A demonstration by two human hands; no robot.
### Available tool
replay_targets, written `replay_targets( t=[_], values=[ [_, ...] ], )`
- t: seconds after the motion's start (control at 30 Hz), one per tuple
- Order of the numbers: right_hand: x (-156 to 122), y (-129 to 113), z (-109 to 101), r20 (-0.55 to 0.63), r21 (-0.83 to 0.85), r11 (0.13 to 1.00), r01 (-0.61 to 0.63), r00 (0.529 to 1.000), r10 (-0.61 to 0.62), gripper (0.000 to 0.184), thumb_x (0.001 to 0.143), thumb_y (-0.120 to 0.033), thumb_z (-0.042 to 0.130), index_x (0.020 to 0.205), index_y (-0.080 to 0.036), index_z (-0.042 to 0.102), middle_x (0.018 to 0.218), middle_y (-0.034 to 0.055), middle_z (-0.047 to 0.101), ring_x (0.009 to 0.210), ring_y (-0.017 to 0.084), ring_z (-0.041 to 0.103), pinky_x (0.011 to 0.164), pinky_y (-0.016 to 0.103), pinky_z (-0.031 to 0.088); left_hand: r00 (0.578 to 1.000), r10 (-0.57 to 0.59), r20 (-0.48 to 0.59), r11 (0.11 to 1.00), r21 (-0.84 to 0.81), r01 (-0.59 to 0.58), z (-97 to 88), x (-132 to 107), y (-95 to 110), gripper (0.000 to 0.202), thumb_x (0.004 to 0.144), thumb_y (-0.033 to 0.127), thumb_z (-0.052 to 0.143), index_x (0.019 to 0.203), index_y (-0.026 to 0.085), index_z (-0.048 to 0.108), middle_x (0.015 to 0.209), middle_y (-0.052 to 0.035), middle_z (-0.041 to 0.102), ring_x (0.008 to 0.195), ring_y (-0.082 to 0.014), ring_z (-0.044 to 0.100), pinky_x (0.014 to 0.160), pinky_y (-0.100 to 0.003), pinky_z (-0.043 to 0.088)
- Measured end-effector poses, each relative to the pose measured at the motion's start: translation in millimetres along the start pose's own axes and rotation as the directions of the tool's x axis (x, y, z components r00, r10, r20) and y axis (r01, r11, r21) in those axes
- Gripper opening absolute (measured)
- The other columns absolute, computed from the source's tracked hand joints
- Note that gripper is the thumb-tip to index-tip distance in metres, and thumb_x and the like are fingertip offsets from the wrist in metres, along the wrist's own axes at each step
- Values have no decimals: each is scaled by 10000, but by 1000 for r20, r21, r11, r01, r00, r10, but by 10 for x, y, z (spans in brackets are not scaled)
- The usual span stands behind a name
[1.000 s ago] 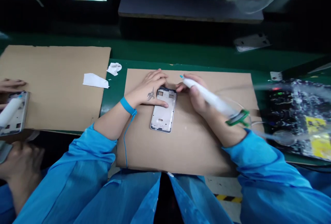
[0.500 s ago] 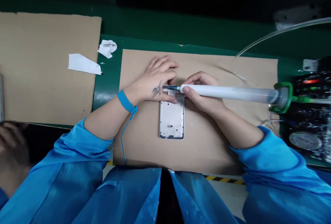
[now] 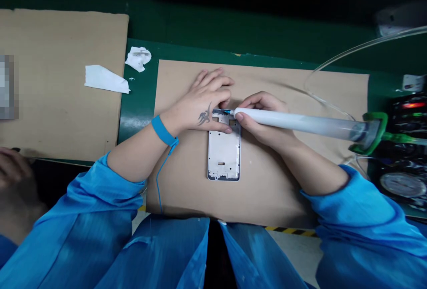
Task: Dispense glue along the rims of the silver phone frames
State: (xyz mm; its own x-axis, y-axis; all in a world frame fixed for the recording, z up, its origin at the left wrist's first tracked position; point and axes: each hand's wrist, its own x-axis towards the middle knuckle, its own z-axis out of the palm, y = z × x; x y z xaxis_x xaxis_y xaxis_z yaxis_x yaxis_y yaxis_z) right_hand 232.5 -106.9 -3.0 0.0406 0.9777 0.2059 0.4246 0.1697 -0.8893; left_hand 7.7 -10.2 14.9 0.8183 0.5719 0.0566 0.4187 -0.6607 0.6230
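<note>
A silver phone frame (image 3: 224, 151) lies upright on a brown cardboard sheet (image 3: 267, 182) in front of me. My left hand (image 3: 203, 104) rests flat on its top left corner, fingers spread, thumb pressing the frame. My right hand (image 3: 263, 120) pinches a long white dispensing syringe (image 3: 300, 122) lying nearly level, its blue tip touching the frame's top edge. A green cap (image 3: 373, 131) and a clear hose (image 3: 350, 51) lead off from the syringe's back end. A blue wrist strap (image 3: 163, 130) with a cord circles my left wrist.
A second cardboard sheet (image 3: 60, 80) lies to the left with a white paper scrap (image 3: 105, 79); a crumpled scrap (image 3: 138, 57) sits on the green mat. A control box with a gauge (image 3: 400, 182) stands at the right. Another person's hand (image 3: 13, 169) shows at the left edge.
The syringe swung down from a raised tilt to lie nearly level, and its tip came onto the frame's top edge. The frame was straightened upright. My view dropped closer over the sheet.
</note>
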Motion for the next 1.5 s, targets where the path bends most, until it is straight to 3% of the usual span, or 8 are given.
replay_targets(
  t=[0.6, 0.9, 1.5],
  values=[
    [13, -36, -2, -3, 5, 1000, 25, 1000, -25, 330, 877, -543, 932, 916, -270, 749, 817, 26, 794, 649, 185, 699, 560, 319, 563, 1000, -2, -11, 999, -46, 1, -4, -10, -6, 582, 721, 602, 1076, 914, 249, 656, 1644, -83, 615, 1755, -501, 318, 1474, -769, 97],
    [20, -2, -13, 23, 0, 1000, 12, 1000, -12, 385, 872, -619, 918, 907, -277, 744, 791, 25, 781, 628, 186, 668, 537, 322, 543, 1000, -15, -15, 997, -81, 13, -16, -8, 15, 607, 700, 640, 1081, 893, 247, 661, 1628, -70, 627, 1754, -503, 317, 1475, -771, 78],
    [24, 23, -57, 61, 10, 1000, 28, 998, -28, 295, 869, -506, 936, 903, -282, 747, 796, 22, 774, 628, 182, 676, 541, 326, 537, 1000, 5, -5, 999, -32, -5, -8, -18, 1, 577, 745, 622, 1059, 927, 251, 657, 1660, -76, 607, 1756, -487, 321, 1480, -743, 108]
  ],
)
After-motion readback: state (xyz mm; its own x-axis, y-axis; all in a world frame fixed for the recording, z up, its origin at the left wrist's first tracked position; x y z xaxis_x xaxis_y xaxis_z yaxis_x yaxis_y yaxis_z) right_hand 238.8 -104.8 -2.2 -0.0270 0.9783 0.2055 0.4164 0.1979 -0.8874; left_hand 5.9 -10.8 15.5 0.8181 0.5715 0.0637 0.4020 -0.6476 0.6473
